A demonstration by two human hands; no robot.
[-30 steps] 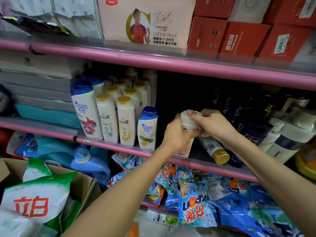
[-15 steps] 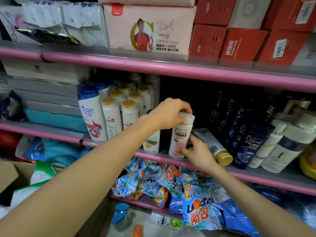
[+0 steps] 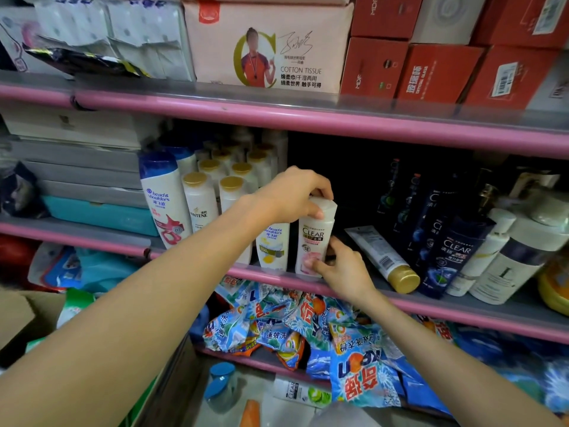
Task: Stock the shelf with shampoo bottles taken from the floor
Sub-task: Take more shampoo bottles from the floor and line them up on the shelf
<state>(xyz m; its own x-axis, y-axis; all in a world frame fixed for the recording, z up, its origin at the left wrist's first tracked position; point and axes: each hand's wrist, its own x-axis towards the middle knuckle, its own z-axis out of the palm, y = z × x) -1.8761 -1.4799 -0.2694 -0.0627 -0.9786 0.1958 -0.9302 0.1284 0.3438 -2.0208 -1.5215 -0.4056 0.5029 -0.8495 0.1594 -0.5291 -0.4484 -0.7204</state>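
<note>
Head view showed the left hand [image 3: 292, 195] pinching the bottle [image 3: 314, 241] cap, right hand [image 3: 341, 269] fingers pressing its base; Head & Shoulders [image 3: 272, 248] stood just left, a tube [image 3: 381, 257] lay right

White Clear bottle [image 3: 314, 238] with pink lower label; pink shelf edge [image 3: 431, 306]; Pantene bottles [image 3: 200, 204] white with gold caps; Head & Shoulders bottle [image 3: 163, 195] white, blue-capped, red swirl; dark navy Clear bottles [image 3: 452, 254]; red boxes [image 3: 437, 72] above; blue-and-orange detergent bags [image 3: 363, 374] below.
</note>
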